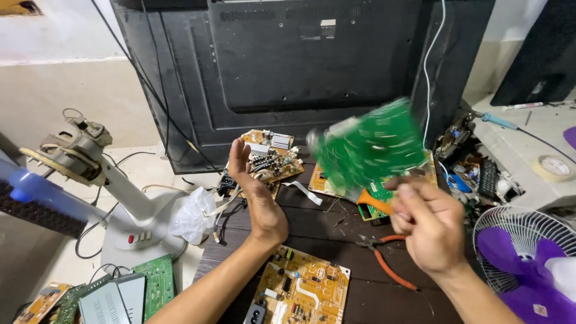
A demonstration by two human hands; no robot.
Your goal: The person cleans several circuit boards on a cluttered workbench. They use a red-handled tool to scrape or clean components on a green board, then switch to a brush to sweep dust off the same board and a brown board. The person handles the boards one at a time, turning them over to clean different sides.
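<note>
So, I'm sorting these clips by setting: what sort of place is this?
Most likely a small electronics repair workshop. Bare circuit boards lie on the dark table, a flat-screen set leans with its back panel showing, and red-handled pliers lie beside the right hand.

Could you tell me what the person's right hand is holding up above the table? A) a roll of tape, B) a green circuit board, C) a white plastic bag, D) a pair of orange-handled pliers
B: the right hand grips a motion-blurred green circuit board raised over the dark table, while the orange-handled pliers lie on the tabletop below.
</note>
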